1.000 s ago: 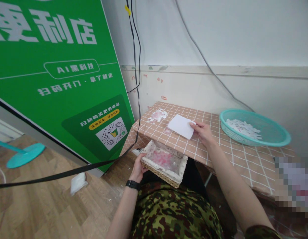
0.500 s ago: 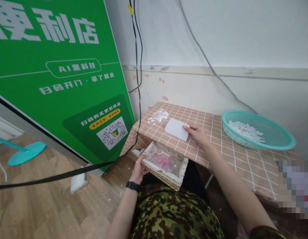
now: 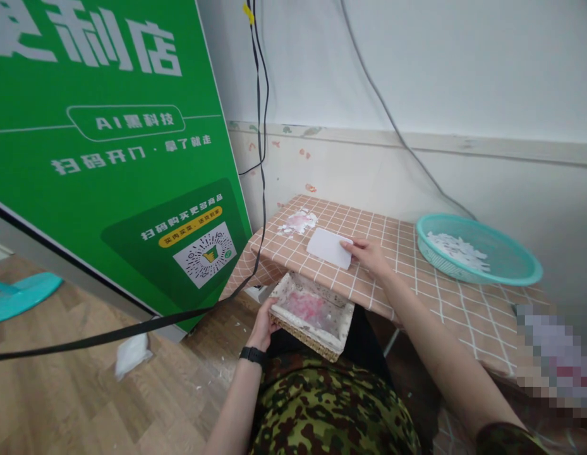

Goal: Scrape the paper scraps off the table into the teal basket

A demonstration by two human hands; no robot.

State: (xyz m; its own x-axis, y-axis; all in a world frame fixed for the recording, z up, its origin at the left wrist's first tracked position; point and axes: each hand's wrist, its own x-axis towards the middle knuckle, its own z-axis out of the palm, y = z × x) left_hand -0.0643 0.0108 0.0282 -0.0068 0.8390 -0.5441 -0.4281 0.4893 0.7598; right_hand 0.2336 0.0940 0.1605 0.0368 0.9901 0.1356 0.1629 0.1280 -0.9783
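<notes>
My left hand grips the left side of a shallow woven basket just below the table's front edge. The basket has a pale patterned cloth lining, and pink and whitish bits lie in it. With fingers and thumb, my right hand pinches the right edge of a white card, low over the tabletop. Whether the card touches the cloth I cannot tell. Behind it, to the left, lies a loose heap of white and pinkish paper scraps.
A brown checked tablecloth covers the table. On its right stands a turquoise plastic basket with white scraps inside. A tall green panel rises at left. A black strap hangs across the front. White plastic lies on the floor.
My view has turned slightly right, so the scene sits further left. Both hands keep their holds on the basket and the card, with little other movement.
</notes>
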